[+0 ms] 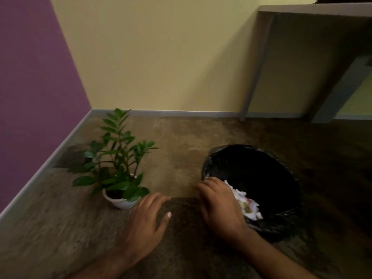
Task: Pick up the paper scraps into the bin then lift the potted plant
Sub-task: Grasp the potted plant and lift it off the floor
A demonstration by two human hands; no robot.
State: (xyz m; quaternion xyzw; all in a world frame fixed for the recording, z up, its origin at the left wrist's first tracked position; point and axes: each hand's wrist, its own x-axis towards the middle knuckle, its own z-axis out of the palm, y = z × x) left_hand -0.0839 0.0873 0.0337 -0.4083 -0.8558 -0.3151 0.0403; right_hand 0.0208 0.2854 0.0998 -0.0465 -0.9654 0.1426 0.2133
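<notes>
The brown floor (181, 150) spreads beneath both hands and runs out to a yellow wall and a purple wall. A grey counter (314, 9) stands far beyond the right hand, up against the yellow wall, its legs reaching down to the floor.

The bin (251, 178), lined with a black bag, sits on the floor just past and to the right of the right hand, its mouth tipped toward the camera.

The potted plant (114, 158), green-leaved in a small white pot (120, 203), stands on the floor just ahead and to the left of the left hand, near the purple wall.

The right hand (219, 206) reaches over the bin's near rim, fingers curled around a bunch of white paper scraps (247, 206) that sit inside the bin's mouth against the black lining.

The left hand (147, 216) hovers low over the floor, fingers loose and slightly spread, holding nothing, its fingertips close to the pot without touching it.
</notes>
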